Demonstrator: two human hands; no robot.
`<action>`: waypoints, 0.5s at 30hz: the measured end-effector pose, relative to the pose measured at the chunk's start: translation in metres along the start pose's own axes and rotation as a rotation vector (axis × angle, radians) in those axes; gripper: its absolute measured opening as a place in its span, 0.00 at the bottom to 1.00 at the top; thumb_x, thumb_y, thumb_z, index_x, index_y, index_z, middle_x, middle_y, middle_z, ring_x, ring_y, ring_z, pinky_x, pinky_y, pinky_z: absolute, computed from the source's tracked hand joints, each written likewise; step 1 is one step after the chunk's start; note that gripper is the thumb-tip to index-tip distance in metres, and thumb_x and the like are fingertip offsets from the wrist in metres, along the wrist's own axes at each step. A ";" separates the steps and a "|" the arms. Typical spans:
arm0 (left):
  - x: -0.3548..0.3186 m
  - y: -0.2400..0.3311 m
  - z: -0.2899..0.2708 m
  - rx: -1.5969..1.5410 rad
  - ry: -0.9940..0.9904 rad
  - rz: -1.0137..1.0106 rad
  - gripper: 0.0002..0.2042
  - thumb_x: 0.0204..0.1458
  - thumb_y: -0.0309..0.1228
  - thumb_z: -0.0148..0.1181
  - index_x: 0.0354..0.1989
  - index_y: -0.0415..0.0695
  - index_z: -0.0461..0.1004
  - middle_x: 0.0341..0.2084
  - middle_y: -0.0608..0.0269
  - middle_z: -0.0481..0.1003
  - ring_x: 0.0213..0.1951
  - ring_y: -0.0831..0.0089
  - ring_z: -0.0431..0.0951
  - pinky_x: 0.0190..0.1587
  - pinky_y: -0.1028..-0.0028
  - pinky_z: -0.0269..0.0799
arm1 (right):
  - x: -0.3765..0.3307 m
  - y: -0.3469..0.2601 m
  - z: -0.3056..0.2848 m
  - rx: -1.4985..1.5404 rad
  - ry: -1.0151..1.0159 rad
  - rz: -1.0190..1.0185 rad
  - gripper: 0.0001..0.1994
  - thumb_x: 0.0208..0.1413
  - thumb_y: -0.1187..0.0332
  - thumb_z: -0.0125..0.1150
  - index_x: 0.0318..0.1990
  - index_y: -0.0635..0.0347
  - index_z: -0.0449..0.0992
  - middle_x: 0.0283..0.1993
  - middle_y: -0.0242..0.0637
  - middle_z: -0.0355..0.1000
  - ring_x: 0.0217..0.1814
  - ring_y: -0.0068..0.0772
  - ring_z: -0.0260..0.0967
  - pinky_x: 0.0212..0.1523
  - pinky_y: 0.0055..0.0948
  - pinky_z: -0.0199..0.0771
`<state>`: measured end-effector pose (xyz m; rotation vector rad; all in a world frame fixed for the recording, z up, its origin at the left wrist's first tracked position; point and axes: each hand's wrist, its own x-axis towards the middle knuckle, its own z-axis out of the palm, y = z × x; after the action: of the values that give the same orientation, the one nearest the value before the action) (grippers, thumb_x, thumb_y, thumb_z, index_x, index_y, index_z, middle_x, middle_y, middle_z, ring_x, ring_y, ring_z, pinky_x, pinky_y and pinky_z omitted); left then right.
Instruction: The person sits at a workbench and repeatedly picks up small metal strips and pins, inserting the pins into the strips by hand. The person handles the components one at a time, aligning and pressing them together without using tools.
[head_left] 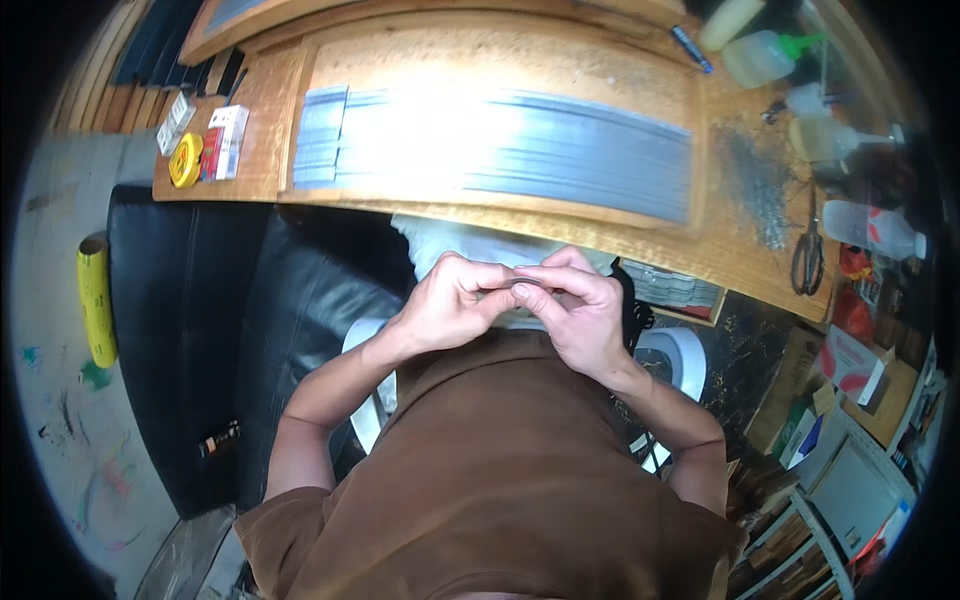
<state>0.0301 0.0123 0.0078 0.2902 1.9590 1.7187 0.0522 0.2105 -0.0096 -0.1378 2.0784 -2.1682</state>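
Small thin strip (527, 287), pinched btwn fingertips of left hand (452, 302) & right hand (580, 315), both closed on it, just below wooden bench (720, 255) edge; metal strips (500, 150) well apart above.

Pinched between fingertips of left hand (447, 300) and right hand (578, 310): small thin grey piece (527, 285), mostly covered, shape impossible to tell.
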 end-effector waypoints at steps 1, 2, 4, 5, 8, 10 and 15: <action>-0.006 0.000 0.001 0.059 0.057 0.088 0.06 0.60 0.22 0.67 0.43 0.35 0.84 0.28 0.53 0.84 0.30 0.77 0.82 0.33 0.73 0.76 | 0.001 -0.012 0.004 -0.064 -0.003 -0.033 0.10 0.55 0.79 0.75 0.45 0.61 0.88 0.34 0.30 0.74 0.35 0.20 0.72 0.32 0.21 0.72; -0.011 0.000 0.003 0.121 0.105 0.179 0.06 0.59 0.21 0.67 0.42 0.35 0.84 0.27 0.49 0.83 0.28 0.71 0.84 0.32 0.72 0.76 | 0.002 -0.017 0.004 -0.102 -0.035 -0.090 0.10 0.55 0.79 0.75 0.45 0.61 0.88 0.34 0.31 0.74 0.34 0.21 0.72 0.32 0.21 0.72; -0.017 0.000 0.009 0.167 0.195 0.261 0.04 0.56 0.18 0.65 0.39 0.33 0.84 0.23 0.48 0.80 0.23 0.61 0.82 0.28 0.70 0.75 | 0.007 -0.020 0.003 -0.182 -0.092 -0.215 0.09 0.54 0.79 0.75 0.43 0.61 0.88 0.35 0.32 0.75 0.33 0.22 0.72 0.32 0.22 0.72; -0.023 -0.004 0.011 0.179 0.215 0.263 0.06 0.57 0.19 0.67 0.41 0.33 0.84 0.25 0.49 0.82 0.25 0.64 0.83 0.29 0.72 0.76 | 0.008 -0.020 0.005 -0.184 -0.110 -0.226 0.08 0.54 0.78 0.76 0.42 0.62 0.88 0.34 0.33 0.74 0.33 0.24 0.72 0.31 0.23 0.72; -0.033 -0.017 0.020 0.158 0.293 0.263 0.08 0.58 0.19 0.68 0.44 0.33 0.83 0.30 0.51 0.85 0.29 0.69 0.86 0.33 0.75 0.79 | 0.017 -0.025 0.003 -0.155 -0.224 -0.192 0.09 0.54 0.76 0.76 0.43 0.61 0.88 0.34 0.33 0.74 0.33 0.25 0.73 0.32 0.24 0.72; -0.035 -0.015 0.026 0.138 0.343 0.235 0.08 0.58 0.18 0.68 0.45 0.33 0.83 0.31 0.51 0.85 0.30 0.70 0.87 0.34 0.76 0.79 | 0.024 -0.028 -0.003 -0.112 -0.289 -0.136 0.10 0.54 0.75 0.76 0.44 0.61 0.88 0.35 0.33 0.75 0.35 0.25 0.74 0.34 0.24 0.73; -0.032 -0.014 0.026 0.115 0.362 0.253 0.08 0.58 0.18 0.68 0.44 0.32 0.83 0.30 0.51 0.85 0.30 0.69 0.87 0.34 0.75 0.79 | 0.026 -0.028 -0.010 -0.149 -0.356 -0.092 0.11 0.53 0.76 0.77 0.44 0.62 0.88 0.38 0.35 0.78 0.39 0.25 0.76 0.40 0.23 0.76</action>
<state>0.0727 0.0167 -0.0001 0.2944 2.3726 1.9277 0.0241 0.2171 0.0177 -0.5994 2.0528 -1.8641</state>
